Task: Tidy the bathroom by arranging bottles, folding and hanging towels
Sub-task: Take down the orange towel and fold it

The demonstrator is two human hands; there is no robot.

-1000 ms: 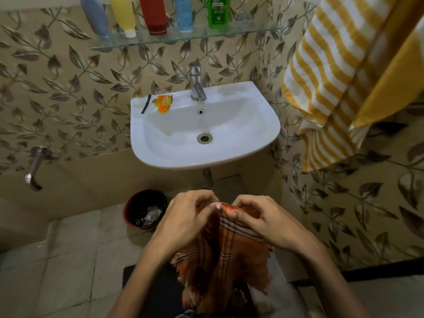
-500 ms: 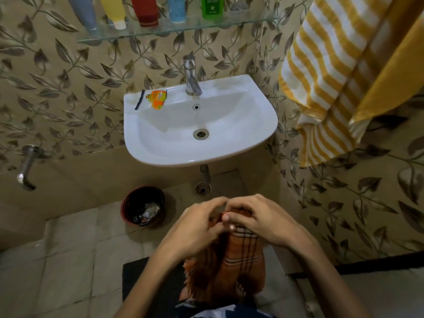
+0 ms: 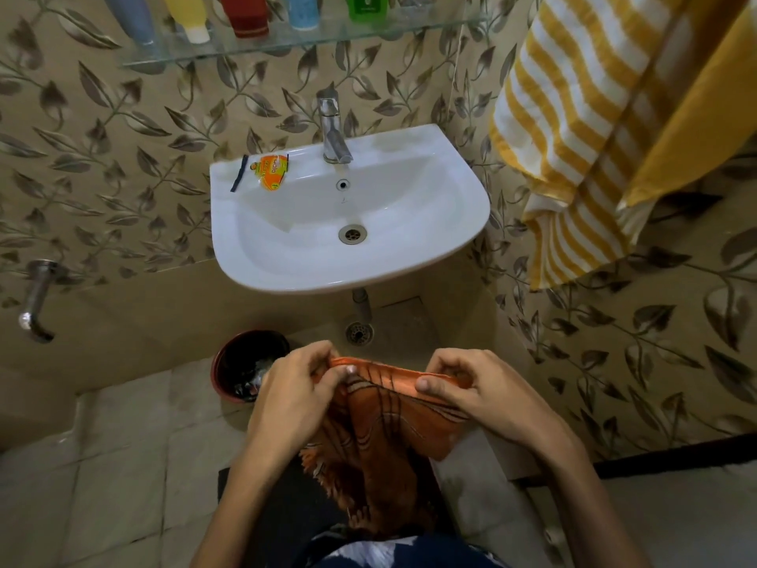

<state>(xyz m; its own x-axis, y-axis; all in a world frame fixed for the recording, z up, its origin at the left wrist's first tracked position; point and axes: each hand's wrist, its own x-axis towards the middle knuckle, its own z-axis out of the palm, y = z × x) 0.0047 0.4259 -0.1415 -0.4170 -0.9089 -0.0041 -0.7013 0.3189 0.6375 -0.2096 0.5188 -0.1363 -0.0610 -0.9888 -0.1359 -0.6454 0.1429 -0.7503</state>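
Left hand [image 3: 293, 397] and right hand [image 3: 477, 387] pinch orange towel's [image 3: 381, 440] top edge; seemingly taut

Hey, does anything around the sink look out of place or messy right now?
Yes: a crumpled orange sachet and a thin dark strip lie loose on the white ceramic sink's back left rim, like litter. The bottles on the glass shelf stand in a row.

Sink [image 3: 471, 223] ahead, striped towel [image 3: 573, 129] rt, bin [image 3: 223, 362] lt; floor between open.
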